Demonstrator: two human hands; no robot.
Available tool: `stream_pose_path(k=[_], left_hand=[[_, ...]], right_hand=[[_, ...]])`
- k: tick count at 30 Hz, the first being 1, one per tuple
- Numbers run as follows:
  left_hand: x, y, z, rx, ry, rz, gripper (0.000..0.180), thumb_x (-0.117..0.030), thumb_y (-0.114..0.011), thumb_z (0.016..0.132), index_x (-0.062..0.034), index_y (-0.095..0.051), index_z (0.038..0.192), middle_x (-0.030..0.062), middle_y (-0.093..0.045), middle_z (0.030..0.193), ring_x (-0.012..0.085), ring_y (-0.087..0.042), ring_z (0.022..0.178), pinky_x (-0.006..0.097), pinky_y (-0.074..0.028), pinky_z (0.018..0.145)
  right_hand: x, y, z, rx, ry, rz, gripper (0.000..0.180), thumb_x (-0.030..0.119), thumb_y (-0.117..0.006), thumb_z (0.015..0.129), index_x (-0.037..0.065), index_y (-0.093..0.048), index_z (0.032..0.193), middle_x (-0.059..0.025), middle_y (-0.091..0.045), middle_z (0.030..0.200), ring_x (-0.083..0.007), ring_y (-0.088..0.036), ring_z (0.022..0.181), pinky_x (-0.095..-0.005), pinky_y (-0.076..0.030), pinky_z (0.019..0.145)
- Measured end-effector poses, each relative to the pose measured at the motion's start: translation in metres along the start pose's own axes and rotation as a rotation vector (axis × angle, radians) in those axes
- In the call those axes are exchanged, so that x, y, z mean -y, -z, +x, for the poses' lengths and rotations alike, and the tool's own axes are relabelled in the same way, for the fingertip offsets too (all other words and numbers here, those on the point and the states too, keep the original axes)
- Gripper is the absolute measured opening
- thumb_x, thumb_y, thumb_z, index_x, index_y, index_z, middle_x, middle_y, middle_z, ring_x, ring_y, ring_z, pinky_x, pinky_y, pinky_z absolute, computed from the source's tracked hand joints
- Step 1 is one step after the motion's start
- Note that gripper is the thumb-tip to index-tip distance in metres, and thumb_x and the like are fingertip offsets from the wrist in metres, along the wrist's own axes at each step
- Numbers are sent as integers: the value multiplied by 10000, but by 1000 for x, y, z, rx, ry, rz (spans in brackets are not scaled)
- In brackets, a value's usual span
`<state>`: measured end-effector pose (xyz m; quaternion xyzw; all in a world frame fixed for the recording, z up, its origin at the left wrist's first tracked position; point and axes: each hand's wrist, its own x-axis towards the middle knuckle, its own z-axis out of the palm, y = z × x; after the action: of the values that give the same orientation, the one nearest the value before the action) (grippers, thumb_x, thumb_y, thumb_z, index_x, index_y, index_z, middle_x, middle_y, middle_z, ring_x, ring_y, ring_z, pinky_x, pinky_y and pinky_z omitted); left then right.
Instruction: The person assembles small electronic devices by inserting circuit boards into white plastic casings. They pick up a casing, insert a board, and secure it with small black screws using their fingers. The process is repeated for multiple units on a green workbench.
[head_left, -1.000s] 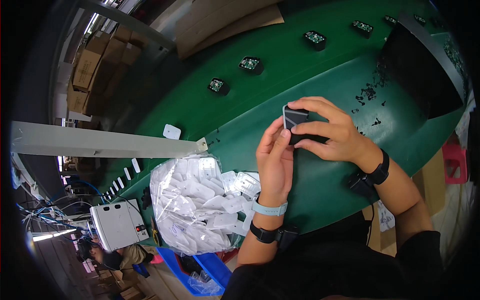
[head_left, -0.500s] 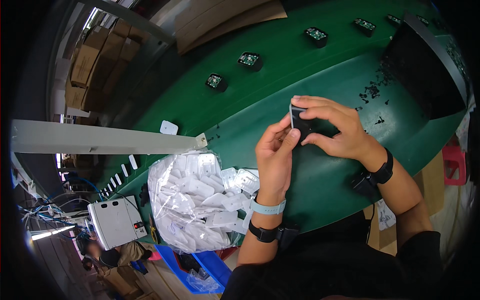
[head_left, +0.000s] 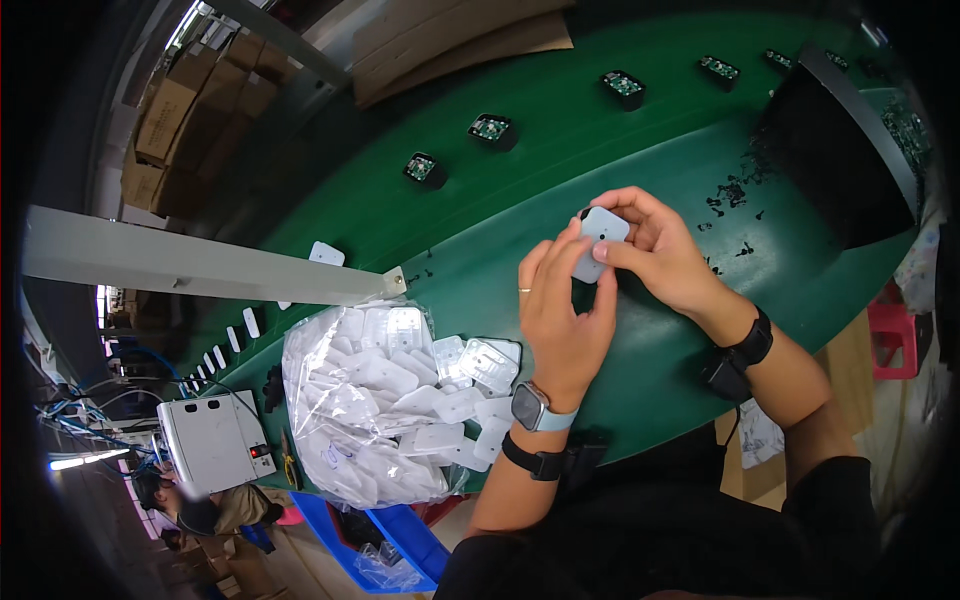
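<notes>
Both hands hold one small white rounded-square plastic cover (head_left: 598,240) over a black part above the green table (head_left: 480,260). My left hand (head_left: 560,310) presses its fingers against the cover's lower left side. My right hand (head_left: 655,250) grips it from the right and top. A clear bag of several white covers (head_left: 370,410) lies just left of my left wrist, with a few loose covers (head_left: 480,365) spilling out beside it.
Small black units with green boards (head_left: 490,128) ride in a row on the green conveyor behind. A black bin (head_left: 835,150) stands at the right. A grey metal beam (head_left: 190,265) crosses at left, a white box (head_left: 210,440) and blue crate (head_left: 400,545) below.
The piece in my hands has been turned: its black side showed before, and now the white cover faces up. Both hands stay at about the same spot.
</notes>
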<state>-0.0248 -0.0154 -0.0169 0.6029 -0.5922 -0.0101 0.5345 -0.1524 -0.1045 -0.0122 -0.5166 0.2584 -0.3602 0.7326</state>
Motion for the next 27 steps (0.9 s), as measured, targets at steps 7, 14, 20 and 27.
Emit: stream_pose_path(k=[7,14,20,27], left_hand=[[3,10,0,-86,228,110,579,-37,-745,775,4,-502,1300,196,-549,1315,371,-539,1162,451,-433,976],[-44,97,4,258,224,316,486,-129,-784,767,10,-563,1178,196,-587,1160,385,-552,1066,481,-420,885],[3,149,-34,368,331,536,418,-144,-854,684,-5,-605,989,171,-607,978,380,-563,949,445,-458,813],[6,139,-41,401,299,473,405,-46,-851,638,-27,-575,934,156,-578,955,384,-539,967,458,-441,830]], right_hand=[[13,-5,55,9,-29,-256,395,-42,-704,848,-32,-604,1230,-102,-685,1138,-164,-659,1061,-325,-527,945],[-16,19,161,-29,18,-1007,453,143,-789,799,20,-674,1219,-169,-718,1097,-279,-704,967,-390,-547,872],[5,18,132,-247,360,-1278,364,245,-818,784,67,-709,1082,-143,-705,1005,-306,-681,980,-428,-542,849],[60,28,49,290,271,-922,45,46,-685,814,33,-696,856,-10,-630,782,-106,-533,693,-267,-454,635]])
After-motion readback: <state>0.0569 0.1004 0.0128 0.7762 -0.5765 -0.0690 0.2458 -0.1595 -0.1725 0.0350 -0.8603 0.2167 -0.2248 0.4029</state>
